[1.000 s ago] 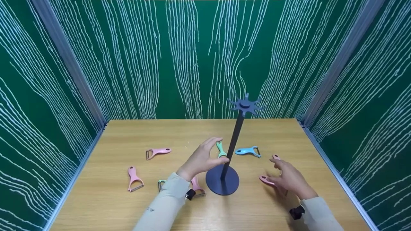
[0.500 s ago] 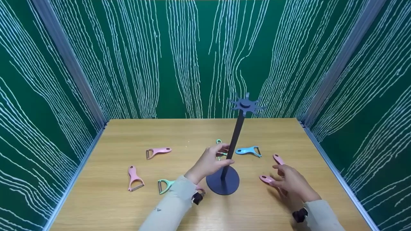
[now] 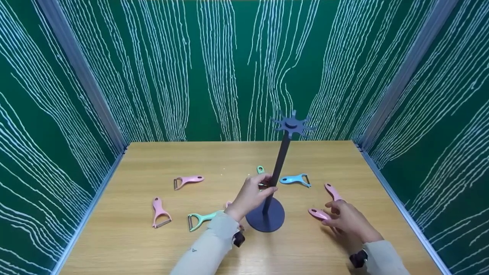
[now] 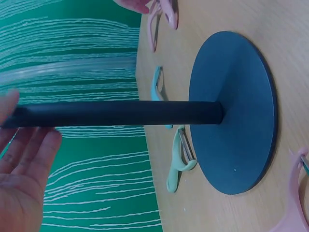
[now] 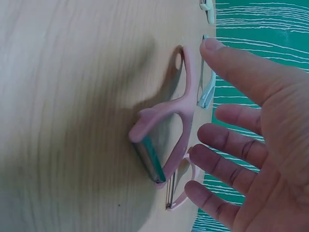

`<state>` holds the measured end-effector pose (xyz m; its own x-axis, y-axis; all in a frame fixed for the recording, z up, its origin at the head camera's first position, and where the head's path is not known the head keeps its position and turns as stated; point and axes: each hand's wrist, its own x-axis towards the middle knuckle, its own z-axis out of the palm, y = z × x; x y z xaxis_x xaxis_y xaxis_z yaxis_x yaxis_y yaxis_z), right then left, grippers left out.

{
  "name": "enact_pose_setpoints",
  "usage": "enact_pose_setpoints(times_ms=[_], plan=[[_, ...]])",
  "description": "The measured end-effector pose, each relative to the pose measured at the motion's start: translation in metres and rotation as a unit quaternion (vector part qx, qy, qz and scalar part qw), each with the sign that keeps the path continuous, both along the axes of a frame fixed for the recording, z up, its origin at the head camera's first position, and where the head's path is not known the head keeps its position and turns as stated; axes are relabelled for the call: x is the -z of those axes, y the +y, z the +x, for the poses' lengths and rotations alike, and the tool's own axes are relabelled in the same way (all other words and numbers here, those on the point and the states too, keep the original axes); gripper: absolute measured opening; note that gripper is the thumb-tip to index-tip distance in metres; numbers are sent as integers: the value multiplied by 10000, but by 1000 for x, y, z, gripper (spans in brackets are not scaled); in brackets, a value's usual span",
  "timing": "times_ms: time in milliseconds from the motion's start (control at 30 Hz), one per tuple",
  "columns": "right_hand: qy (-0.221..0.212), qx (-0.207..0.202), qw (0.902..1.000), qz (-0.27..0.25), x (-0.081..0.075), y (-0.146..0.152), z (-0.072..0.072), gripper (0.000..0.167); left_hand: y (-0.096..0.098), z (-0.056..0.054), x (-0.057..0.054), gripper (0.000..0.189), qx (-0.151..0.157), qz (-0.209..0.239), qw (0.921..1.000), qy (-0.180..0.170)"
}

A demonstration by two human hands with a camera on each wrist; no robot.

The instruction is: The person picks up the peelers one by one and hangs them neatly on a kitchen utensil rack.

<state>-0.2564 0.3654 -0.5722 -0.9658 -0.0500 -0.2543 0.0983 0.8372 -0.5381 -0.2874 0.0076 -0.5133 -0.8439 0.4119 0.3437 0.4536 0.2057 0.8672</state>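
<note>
A dark blue-grey stand (image 3: 280,162) with a round base and a star-shaped hook top stands upright on the table. My left hand (image 3: 250,196) holds its post between thumb and fingers, above the base; the left wrist view shows the post (image 4: 120,112) passing through the hand. A green peeler (image 3: 260,169) lies behind that hand, partly hidden. My right hand (image 3: 349,221) hovers over two pink peelers at the right, one nearer (image 3: 317,214) and one farther (image 3: 332,191). In the right wrist view its fingers are spread and slightly bent, apart from the near pink peeler (image 5: 188,101).
On the wooden table (image 3: 126,244) a blue peeler (image 3: 292,179) lies right of the post. Leftward are a green peeler (image 3: 204,217) and two pink peelers (image 3: 158,210). Another pink peeler (image 3: 228,204) is mostly hidden by the left wrist. Green walls enclose the table.
My left hand has moved right and closed round the post. My right hand has drawn slightly back and right, uncovering more of the two pink peelers. The stand stays in place.
</note>
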Motion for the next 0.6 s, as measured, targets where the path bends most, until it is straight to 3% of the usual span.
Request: enact_pose_setpoints(times_ms=[300,600], plan=[[12,-31,10000,35,9,1,-3,70,1,0,2,21,-66,-24,10000,-48],[-112,-10,9999,32,17,2,-12,54,0,-6,0,24,81,-122,9999,74]])
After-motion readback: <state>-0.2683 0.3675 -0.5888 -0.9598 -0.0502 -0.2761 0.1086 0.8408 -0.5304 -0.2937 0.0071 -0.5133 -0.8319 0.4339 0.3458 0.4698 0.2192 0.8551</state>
